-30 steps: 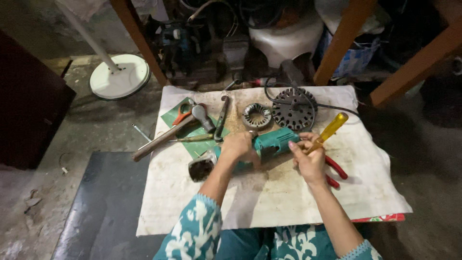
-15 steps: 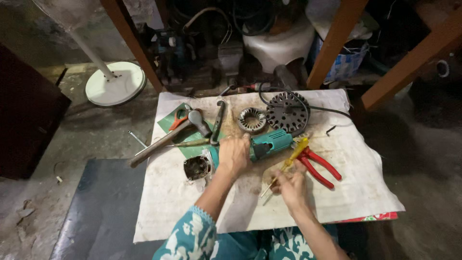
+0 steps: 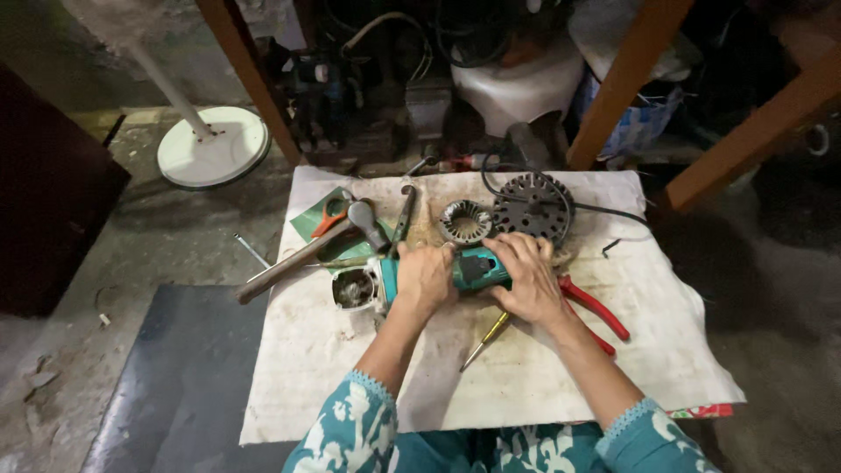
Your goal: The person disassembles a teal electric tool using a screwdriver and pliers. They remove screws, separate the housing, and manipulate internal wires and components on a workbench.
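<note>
Seen from above: two bare hands on a teal angle grinder (image 3: pixel 469 267) lying on its side on a stained white cloth (image 3: pixel 543 385).

Left hand (image 3: pixel 425 276) wrapped over the front of the grinder body, fingers curled closed around it, just behind the round metal head (image 3: pixel 355 289), which pokes out past the left fingertips.

Right hand (image 3: pixel 526 276) laid over the rear of the same body, fingers (image 3: pixel 508 250) bent down onto the teal casing; hard to tell whether gripping or only pressing.

Just beyond the fingertips of both hands: a ring-shaped wound motor part (image 3: pixel 465 221) and, beside it, a dark round slotted metal disc (image 3: pixel 531 210) with a black cable (image 3: pixel 613 213) running across it.

Beyond the left fingers: a hammer (image 3: pixel 307 250) lying slantwise, grey pliers (image 3: pixel 404 215) and orange-handled scissors (image 3: pixel 329 215) on a green mat (image 3: pixel 308 223).

Under the right palm, toward the wrist: a yellow-handled screwdriver (image 3: pixel 484 340), tip pointing toward the body. Just right of the right hand: red-handled pliers (image 3: pixel 597 308), partly hidden by it.

Patterned teal sleeves (image 3: pixel 350 429) at the bottom edge. Farther off, beyond the cloth: a white round fan base (image 3: pixel 213 158) on the floor.
</note>
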